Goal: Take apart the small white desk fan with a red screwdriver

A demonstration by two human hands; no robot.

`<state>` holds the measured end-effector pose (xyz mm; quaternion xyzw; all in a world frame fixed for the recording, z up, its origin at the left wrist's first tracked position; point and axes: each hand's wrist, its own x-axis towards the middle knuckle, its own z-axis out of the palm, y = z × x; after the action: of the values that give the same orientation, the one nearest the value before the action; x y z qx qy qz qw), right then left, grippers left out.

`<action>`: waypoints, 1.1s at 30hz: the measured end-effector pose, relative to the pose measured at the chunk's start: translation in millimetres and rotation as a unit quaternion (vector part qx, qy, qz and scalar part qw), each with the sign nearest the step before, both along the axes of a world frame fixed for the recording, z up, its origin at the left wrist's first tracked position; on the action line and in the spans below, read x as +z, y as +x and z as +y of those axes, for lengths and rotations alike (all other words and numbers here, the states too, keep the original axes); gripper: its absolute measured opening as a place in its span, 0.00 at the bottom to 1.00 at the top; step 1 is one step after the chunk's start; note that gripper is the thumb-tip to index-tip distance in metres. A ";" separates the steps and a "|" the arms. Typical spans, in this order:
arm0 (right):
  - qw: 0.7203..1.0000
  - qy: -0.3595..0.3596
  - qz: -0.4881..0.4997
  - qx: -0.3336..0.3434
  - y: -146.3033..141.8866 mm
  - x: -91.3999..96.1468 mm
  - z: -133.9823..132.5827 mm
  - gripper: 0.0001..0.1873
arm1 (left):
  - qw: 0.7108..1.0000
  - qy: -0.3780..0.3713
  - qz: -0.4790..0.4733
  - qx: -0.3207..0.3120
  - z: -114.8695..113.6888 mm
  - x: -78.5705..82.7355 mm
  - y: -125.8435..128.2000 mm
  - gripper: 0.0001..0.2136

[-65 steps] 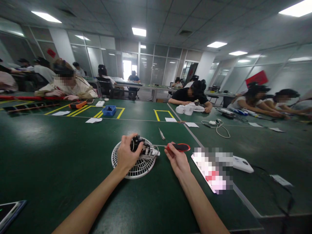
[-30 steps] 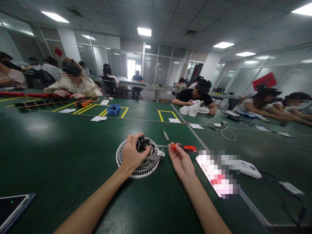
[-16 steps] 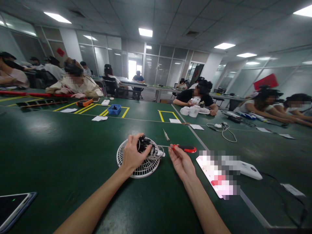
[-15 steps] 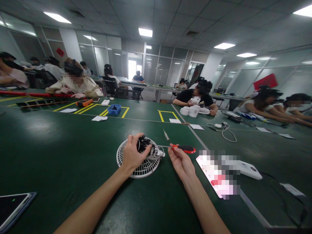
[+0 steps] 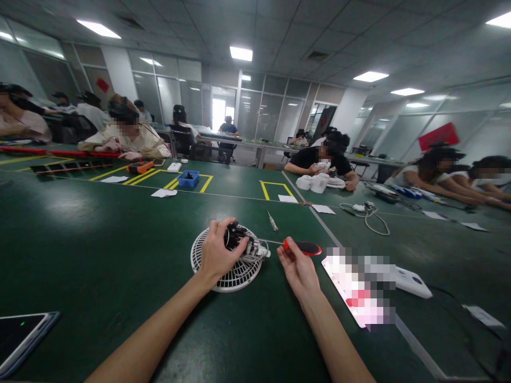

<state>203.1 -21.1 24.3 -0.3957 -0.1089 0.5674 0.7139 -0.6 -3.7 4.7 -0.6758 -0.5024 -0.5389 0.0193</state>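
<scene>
A round white fan grille (image 5: pixel 235 280) lies on the green table in front of me. On top of it sits a black motor assembly (image 5: pixel 236 234) with a white part and wires on its right side. My left hand (image 5: pixel 217 252) is closed around the motor assembly, thumb towards the right. My right hand (image 5: pixel 296 266) pinches a red and black screwdriver (image 5: pixel 308 248) near the front of its handle. Its shaft points left and reaches the white part; whether the tip sits in a screw I cannot tell. A smaller clear-handled screwdriver (image 5: pixel 273 222) lies just beyond.
Right of my hand lie a lit phone (image 5: pixel 345 295) and a white power strip (image 5: pixel 413 282). Another phone (image 5: pixel 24 340) is at the near left. Further back are a blue bin (image 5: pixel 188 179), paper slips and a coiled cable (image 5: pixel 375 221). Several people work around the tables.
The screwdriver handle has turned slightly and my right fingers have shifted a little on it. My left hand and the motor assembly stay in place.
</scene>
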 end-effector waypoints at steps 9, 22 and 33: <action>0.997 0.009 0.071 -0.015 -1.1 5.5 -0.8 0.13 | 1.000 0.004 0.001 -0.007 -0.2 -1.7 0.0 0.23; 0.999 -0.046 -0.004 0.009 -0.9 5.4 -1.7 0.08 | 1.000 0.000 0.002 -0.003 0.4 -2.4 -0.1 0.24; 0.997 -0.053 0.061 0.021 4.6 9.4 -2.5 0.11 | 1.000 0.000 0.006 -0.001 -0.7 -1.1 0.0 0.24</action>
<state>207.7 -23.7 33.7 -0.3957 -0.0433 0.6103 0.6849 -0.6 -4.4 3.6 -0.6793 -0.5019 -0.5349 0.0220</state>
